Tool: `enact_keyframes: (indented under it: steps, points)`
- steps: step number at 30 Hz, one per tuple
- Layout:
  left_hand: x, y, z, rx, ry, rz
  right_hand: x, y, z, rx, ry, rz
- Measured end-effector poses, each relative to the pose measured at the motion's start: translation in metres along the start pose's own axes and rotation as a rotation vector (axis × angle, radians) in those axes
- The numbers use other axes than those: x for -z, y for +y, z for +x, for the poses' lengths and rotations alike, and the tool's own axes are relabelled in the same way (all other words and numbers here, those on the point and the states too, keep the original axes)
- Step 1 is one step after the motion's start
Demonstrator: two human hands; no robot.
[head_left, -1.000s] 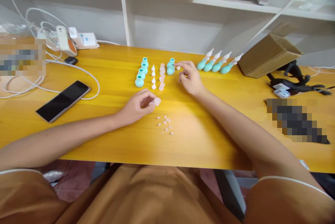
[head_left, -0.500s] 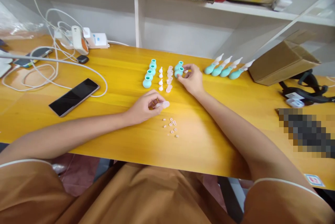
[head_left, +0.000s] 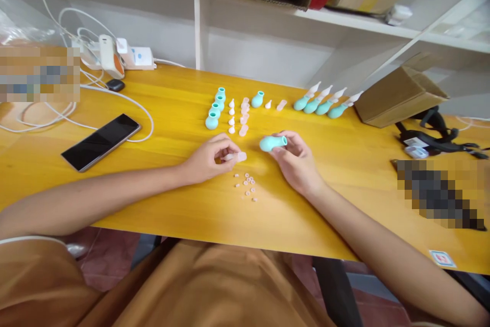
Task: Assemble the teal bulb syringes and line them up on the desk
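Note:
My right hand [head_left: 299, 166] grips a teal squeeze bulb [head_left: 271, 143] above the table, its open mouth tipped to the right. Between the fingertips of my left hand [head_left: 210, 159] is a white nozzle with a clear pinkish connector [head_left: 241, 156] on its end. Several small pink rings [head_left: 249, 180] lie in front of the hands. Beyond them stand a row of teal bulbs [head_left: 212, 121], a row of white nozzle tips [head_left: 231, 122] and a row of clear connectors [head_left: 244, 130]. Another teal bulb [head_left: 258, 100] stands beside a loose tip [head_left: 268, 104] and connector [head_left: 282, 105].
Several teal bulbs with nozzles fitted [head_left: 323, 106] lie at the back right, near a cardboard box [head_left: 398, 95]. A phone [head_left: 101, 142] and white cables [head_left: 143, 112] are on the left. Black straps [head_left: 424, 135] lie far right. A shelf [head_left: 245, 3] overhangs the back.
My right hand has picked up one teal bulb from the back and brought it toward me. My left hand stays nearly still with the nozzle. The view has shifted slightly.

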State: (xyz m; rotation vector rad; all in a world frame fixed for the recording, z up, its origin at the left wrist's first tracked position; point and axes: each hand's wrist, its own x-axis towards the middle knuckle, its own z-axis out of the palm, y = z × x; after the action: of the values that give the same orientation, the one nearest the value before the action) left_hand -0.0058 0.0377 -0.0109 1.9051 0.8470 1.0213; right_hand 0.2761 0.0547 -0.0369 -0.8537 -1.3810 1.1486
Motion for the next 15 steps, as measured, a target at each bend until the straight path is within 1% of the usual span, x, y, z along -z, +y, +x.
enact_keyframes:
  steps: [3,6,10,13,15]
  points:
    - [0.000,0.000,-0.001,-0.004,-0.013,0.010,-0.001,0.000,-0.006,-0.068,-0.042,0.035]
    - [-0.002,0.001,-0.002,0.033,-0.015,-0.044,-0.005,-0.002,-0.009,-0.022,-0.095,-0.039]
    - [-0.003,0.005,-0.002,0.108,-0.013,-0.141,-0.012,-0.010,-0.017,0.156,-0.190,-0.311]
    - [-0.002,0.008,-0.002,0.122,-0.036,-0.121,-0.015,-0.019,-0.019,0.359,-0.213,-0.508]
    - [-0.001,0.009,-0.002,0.120,-0.064,-0.113,-0.016,-0.023,-0.018,0.455,-0.241,-0.578]
